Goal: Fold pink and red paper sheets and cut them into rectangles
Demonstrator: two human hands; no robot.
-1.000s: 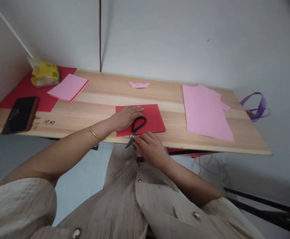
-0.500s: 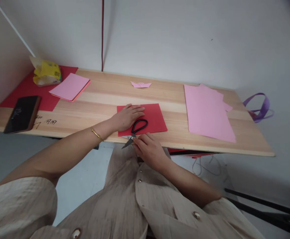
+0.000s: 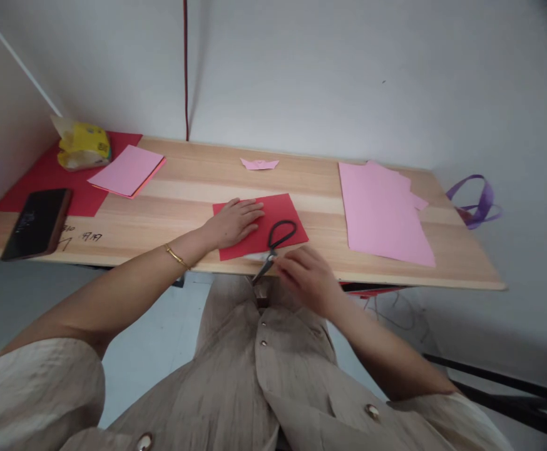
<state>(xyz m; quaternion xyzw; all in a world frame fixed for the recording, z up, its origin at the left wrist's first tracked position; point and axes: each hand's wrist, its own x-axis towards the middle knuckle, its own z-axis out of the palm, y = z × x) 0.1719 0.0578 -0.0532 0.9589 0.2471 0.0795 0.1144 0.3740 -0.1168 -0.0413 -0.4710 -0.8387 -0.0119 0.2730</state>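
Red paper [image 3: 280,210] lies near the front edge of the wooden table. My left hand [image 3: 233,223] rests flat on its left part, fingers stretched out. In my right hand [image 3: 308,275] is a pair of black-handled scissors [image 3: 281,234], gripped close to the pivot. One handle loop shows above the red paper, while the blades point toward me over the table edge. The other loop is hidden by my right hand. Something pale shows in part under the paper's front edge.
On the right lie large pink sheets [image 3: 381,210]. A small folded pink paper [image 3: 259,164] is at the back. To the left are a pink paper stack [image 3: 127,170], a yellow tissue pack [image 3: 84,147], a dark phone-like device [image 3: 36,222] and a red sheet [image 3: 88,202]. Purple straps [image 3: 484,200] hang beyond the right edge.
My right hand has moved right with the scissors, and their blades have shifted right too. My left hand stays flat on the red paper. The whole view has shifted slightly.
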